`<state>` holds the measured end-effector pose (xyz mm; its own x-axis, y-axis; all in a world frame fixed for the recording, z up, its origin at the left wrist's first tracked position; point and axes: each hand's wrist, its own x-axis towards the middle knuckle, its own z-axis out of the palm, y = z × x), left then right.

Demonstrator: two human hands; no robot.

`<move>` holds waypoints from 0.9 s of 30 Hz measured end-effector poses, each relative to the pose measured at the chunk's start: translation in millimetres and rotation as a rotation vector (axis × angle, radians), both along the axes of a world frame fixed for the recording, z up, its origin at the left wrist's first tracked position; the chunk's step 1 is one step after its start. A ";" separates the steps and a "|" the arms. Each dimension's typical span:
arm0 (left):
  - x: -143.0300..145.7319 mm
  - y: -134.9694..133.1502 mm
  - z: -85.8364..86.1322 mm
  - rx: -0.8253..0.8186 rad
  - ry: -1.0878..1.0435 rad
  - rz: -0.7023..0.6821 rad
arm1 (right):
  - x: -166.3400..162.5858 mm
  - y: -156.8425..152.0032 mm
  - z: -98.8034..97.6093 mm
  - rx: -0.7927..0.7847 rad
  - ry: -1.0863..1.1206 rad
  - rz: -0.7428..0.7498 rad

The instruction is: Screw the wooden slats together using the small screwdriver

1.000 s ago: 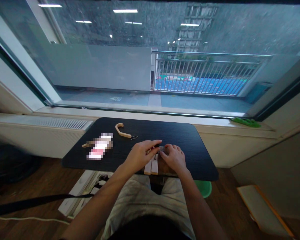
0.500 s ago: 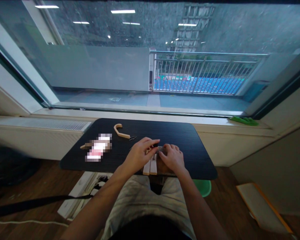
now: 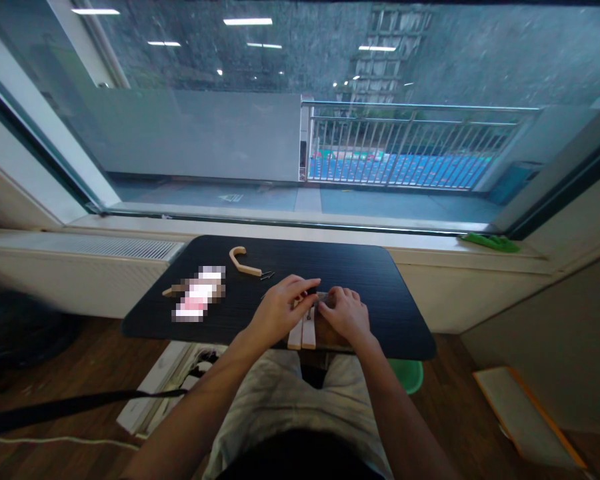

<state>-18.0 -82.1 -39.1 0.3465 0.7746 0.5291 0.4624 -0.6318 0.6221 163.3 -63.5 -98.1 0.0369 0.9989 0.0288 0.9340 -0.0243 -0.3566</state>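
Note:
My left hand (image 3: pixel 285 305) is closed, thumb and fingers pinching a small dark piece (image 3: pixel 312 291) whose kind I cannot make out. Below its fingertips, two pale wooden strips (image 3: pixel 309 337) lie side by side on a brown board (image 3: pixel 330 335) at the table's near edge. A small dark screw-like part (image 3: pixel 309 314) shows on the right strip. My right hand (image 3: pixel 349 312) is curled over the board's right side, its thumb close to my left fingertips. What lies between the two hands is partly hidden.
On the black table (image 3: pixel 380 280) lie a curved wooden hook (image 3: pixel 245 268), several screws (image 3: pixel 267 275) and a blurred-out patch (image 3: pixel 199 295) at the left. A green basin (image 3: pixel 407 375) is under the table, a green cloth (image 3: pixel 490 243) on the windowsill.
Both hands keep nearly the same place and grip. The whole view has shifted very slightly.

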 end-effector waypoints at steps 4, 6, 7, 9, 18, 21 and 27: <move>-0.4 0.4 -0.3 0.002 0.002 0.000 | 0.7 -0.8 -3.0 0.024 -0.011 0.012; -0.9 0.6 -0.5 0.003 0.007 -0.002 | 1.7 -1.4 -4.6 0.043 -0.005 0.028; -1.0 0.8 -0.5 0.004 0.008 -0.001 | 2.1 -1.7 -5.2 0.050 -0.002 0.033; -1.1 1.4 -0.7 0.012 0.005 0.008 | 2.4 -2.1 -5.7 0.057 -0.002 0.035; -0.2 2.0 -4.1 0.084 -0.021 0.053 | 2.1 -3.3 -3.7 0.057 0.001 0.029; 0.1 1.7 -5.2 0.094 -0.046 0.067 | 2.3 -3.2 -3.6 0.054 0.005 0.030; -0.3 3.2 -6.4 0.123 -0.047 0.042 | 2.6 -2.6 -5.8 0.061 0.004 0.033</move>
<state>-18.4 -78.9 -45.5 0.2883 0.7158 0.6361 0.4622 -0.6858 0.5622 165.9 -66.1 -103.9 0.0044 0.9959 0.0900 0.9324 0.0285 -0.3602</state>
